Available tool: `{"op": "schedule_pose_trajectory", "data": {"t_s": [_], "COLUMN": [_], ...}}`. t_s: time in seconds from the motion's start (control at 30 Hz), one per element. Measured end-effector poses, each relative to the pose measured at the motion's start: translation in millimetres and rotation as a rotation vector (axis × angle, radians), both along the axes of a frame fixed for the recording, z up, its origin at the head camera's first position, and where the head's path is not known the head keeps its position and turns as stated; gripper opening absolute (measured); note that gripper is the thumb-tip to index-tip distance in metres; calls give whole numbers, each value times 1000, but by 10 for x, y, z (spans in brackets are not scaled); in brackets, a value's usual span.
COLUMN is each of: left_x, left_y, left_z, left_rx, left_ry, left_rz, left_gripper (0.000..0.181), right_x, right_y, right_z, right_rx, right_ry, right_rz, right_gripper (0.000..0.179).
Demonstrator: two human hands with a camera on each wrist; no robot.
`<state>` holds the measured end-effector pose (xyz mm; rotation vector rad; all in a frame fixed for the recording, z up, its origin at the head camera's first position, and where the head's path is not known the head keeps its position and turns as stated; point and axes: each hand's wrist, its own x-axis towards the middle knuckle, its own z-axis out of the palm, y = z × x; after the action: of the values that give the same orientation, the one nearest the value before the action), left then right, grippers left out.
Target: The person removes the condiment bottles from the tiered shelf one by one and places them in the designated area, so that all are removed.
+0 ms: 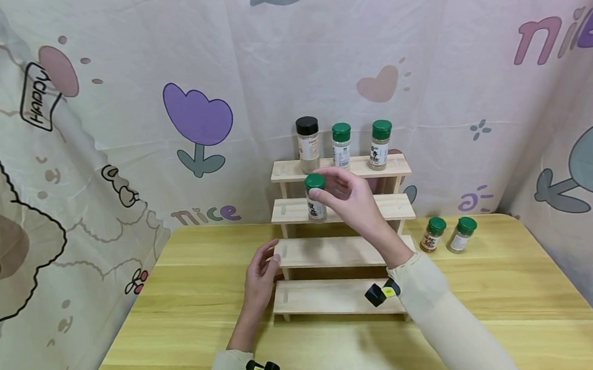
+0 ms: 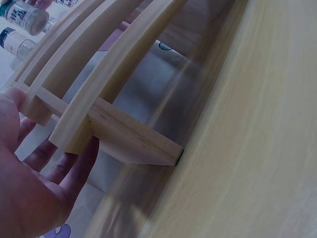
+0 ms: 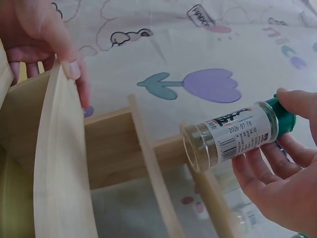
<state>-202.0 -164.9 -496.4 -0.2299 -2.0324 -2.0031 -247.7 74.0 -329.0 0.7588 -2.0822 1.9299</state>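
Note:
My right hand [image 1: 352, 201] holds a clear spice jar [image 1: 317, 209] by its green lid and upper side, upright in front of the second tier from the top. Close up in the right wrist view, the jar's label [image 3: 240, 130] shows a barcode and a printed date. At the left end of the stepped wooden rack [image 1: 331, 294], my left hand [image 1: 259, 278] grips the board of the third tier, thumb on its edge and fingers [image 2: 79, 171] around the end. On the top tier stand a black-lidded jar [image 1: 308, 146] and two green-lidded jars [image 1: 341, 145] [image 1: 379, 146].
Two more green-lidded jars, one reddish [image 1: 432, 237] and one pale [image 1: 461, 237], stand on the wooden table [image 1: 514, 290] right of the rack. A printed cloth [image 1: 266, 65] hangs behind the table and along both sides.

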Motion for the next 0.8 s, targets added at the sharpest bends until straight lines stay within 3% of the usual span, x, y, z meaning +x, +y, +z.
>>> {"op": "schedule_pose_trajectory", "data": {"t_s": [0.4, 0.8], "left_x": [33, 14], "left_y": [-19, -9], "left_z": [-24, 3], "left_rx": [-8, -16], "left_ry": [-10, 4], "left_rz": [-3, -7], "left_gripper": [36, 36], "right_x": [324, 554], "right_y": [144, 377], "right_z": [64, -70], "right_rx": [-32, -28], "right_ry": [12, 22], "right_rz": [15, -27], "right_gripper": [39, 38]}}
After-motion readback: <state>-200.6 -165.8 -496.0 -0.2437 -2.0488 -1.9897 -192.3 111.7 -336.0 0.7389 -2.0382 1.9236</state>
